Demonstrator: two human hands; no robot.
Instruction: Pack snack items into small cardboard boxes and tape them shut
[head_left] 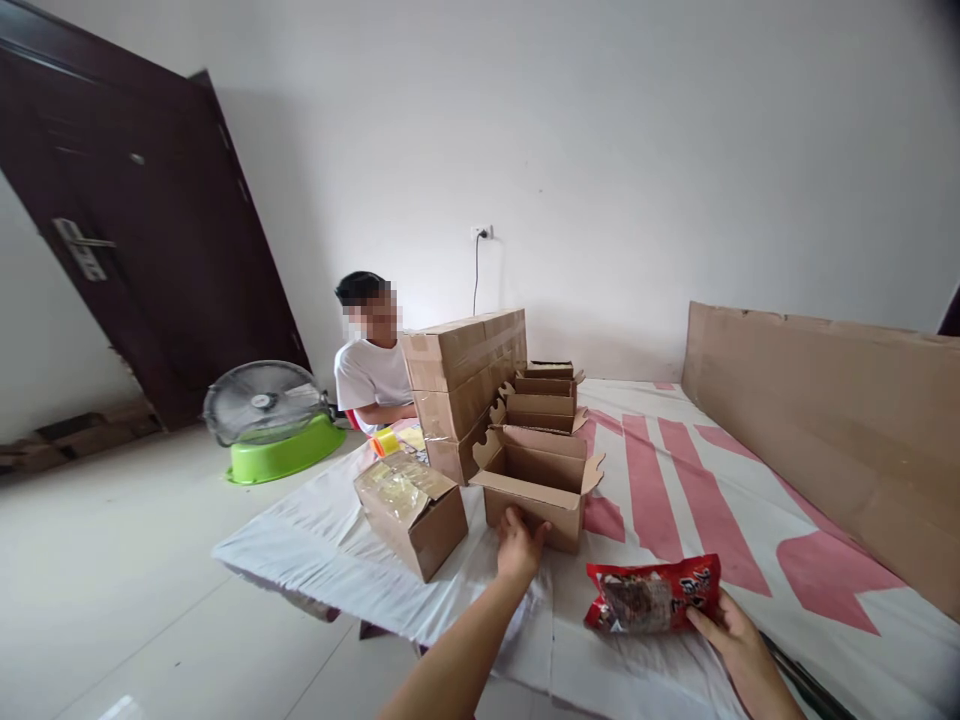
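My left hand (521,545) rests against the front wall of an open cardboard box (529,500), fingers spread on its outside. That box's flaps stick up, and the part of its inside that shows holds nothing. In my right hand (731,630) is a red plastic food packet (652,595) with dark contents, gripped at its right end above the cloth-covered table. Behind the near box, more open cardboard boxes (538,410) stand in a row. A taped cardboard box (412,510) lies to the left of my left hand.
Closed boxes (465,380) are stacked left of the row. A person (371,370) in a white shirt sits behind them, near an orange tape roll (386,442). A large cardboard sheet (825,430) stands at right. A fan (262,400) and green basin (289,455) are on the floor.
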